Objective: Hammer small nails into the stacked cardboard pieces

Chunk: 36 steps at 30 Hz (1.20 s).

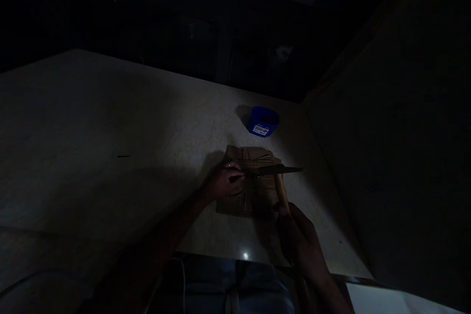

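Note:
A piece of brown corrugated cardboard (pixel 265 184), creased and torn at its edges, lies on the pale tabletop (pixel 165 122). Over it, my right hand (pixel 298 235) grips the wooden handle of a hammer (pixel 281 170). Its long dark head lies crosswise above the cardboard, one end tapering to the right. My left hand (pixel 224 181) rests at the cardboard's left side, fingers pinched together close to the other end of the head. What those fingers hold is too dark to make out.
A blue plastic tub (pixel 264 121) with a white label stands behind the cardboard. Far to the left lies a nail (pixel 123 156). A dark wall or panel (pixel 397 157) borders the table on the right. The scene is very dim.

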### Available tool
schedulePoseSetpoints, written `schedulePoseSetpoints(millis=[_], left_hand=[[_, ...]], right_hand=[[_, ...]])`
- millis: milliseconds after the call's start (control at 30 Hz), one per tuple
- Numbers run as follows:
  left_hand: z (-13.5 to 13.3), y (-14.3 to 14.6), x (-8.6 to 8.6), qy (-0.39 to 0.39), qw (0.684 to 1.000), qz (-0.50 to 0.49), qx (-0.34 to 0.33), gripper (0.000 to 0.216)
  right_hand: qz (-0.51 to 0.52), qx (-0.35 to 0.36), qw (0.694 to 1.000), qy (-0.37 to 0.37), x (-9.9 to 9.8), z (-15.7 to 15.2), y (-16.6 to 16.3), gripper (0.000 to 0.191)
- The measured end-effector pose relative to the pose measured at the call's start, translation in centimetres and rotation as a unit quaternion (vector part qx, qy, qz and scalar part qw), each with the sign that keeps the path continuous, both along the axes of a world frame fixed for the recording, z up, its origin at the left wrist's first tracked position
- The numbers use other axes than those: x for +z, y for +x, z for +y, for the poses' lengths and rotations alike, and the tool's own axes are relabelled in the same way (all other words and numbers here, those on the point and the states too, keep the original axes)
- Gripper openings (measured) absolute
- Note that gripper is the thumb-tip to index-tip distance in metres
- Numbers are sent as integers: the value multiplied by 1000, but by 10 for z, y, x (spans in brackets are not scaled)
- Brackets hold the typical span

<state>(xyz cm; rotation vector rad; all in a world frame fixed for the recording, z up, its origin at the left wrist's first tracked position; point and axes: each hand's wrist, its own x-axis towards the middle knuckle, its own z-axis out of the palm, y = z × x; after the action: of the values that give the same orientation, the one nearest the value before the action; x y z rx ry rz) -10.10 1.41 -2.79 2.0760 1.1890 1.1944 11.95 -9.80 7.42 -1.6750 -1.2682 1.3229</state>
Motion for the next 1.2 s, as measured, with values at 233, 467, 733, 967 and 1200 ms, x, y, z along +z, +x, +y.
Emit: schedulePoseSetpoints(millis=[233, 467, 733, 967, 1200], left_hand=[[-3, -5, 8, -19, 1000, -22, 1, 31], [-3, -24, 27, 74, 982, -106, 136, 28], [-26, -122, 29, 11, 920, -24, 392, 31], [-70, -236, 33, -166, 802, 203, 538, 43], [-79, -260, 31, -188, 848, 190, 458, 26]], right_hand=[[64, -76, 995, -13, 2, -14, -5, 52], [40, -57, 998, 0, -8, -27, 3, 53], [-44, -17, 996, 70, -15, -34, 14, 50], [13, -16, 998, 53, -20, -45, 10, 51], [47, -23, 998, 29, -31, -55, 18, 54]])
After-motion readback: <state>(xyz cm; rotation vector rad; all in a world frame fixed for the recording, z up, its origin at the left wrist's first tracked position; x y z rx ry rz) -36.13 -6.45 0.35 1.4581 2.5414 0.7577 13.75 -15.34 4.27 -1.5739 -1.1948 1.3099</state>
